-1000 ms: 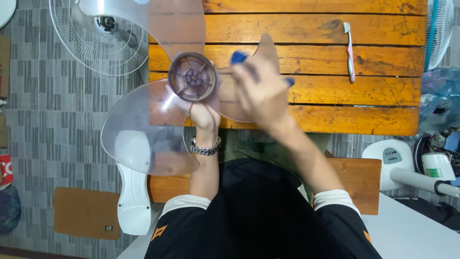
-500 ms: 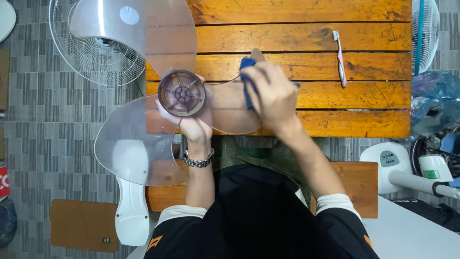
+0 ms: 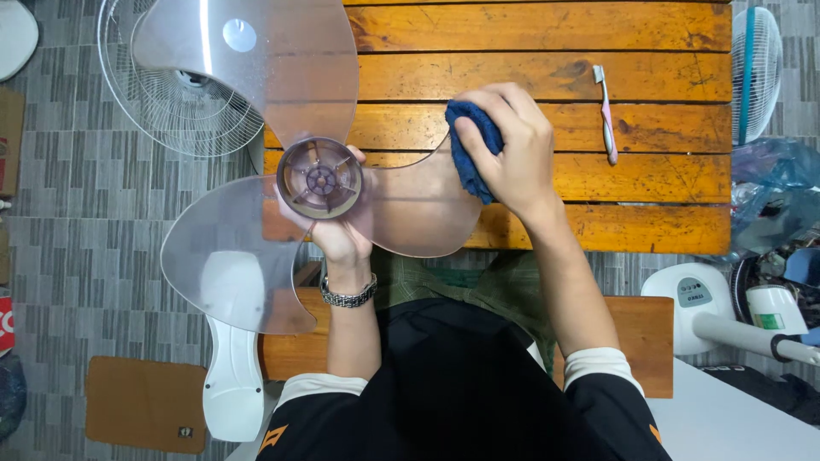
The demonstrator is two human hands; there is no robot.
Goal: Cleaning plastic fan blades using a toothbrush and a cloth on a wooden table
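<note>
We see the left hand (image 3: 340, 229) curled round the ribbed round hub of a clear plastic three-bladed fan blade (image 3: 321, 177), holding it up over the near edge of the slatted orange-brown wooden table (image 3: 547, 30); a metal link watch (image 3: 348, 295) sits on that wrist. One blade reaches up and left over a white wire fan guard (image 3: 166, 111) lying on the grey tiled floor, one hangs down to the left, and the third stretches right across the table planks. The right hand (image 3: 511, 147) is closed on a dark blue folded cloth (image 3: 472, 145), pressing it against the outer part of that right-hand blade; how much of the cloth lies under the palm we cannot tell. A pink and white toothbrush (image 3: 605, 115) lies on the table, well apart to the right of the hands. A white fan base (image 3: 716, 312) stands at the lower right.
</note>
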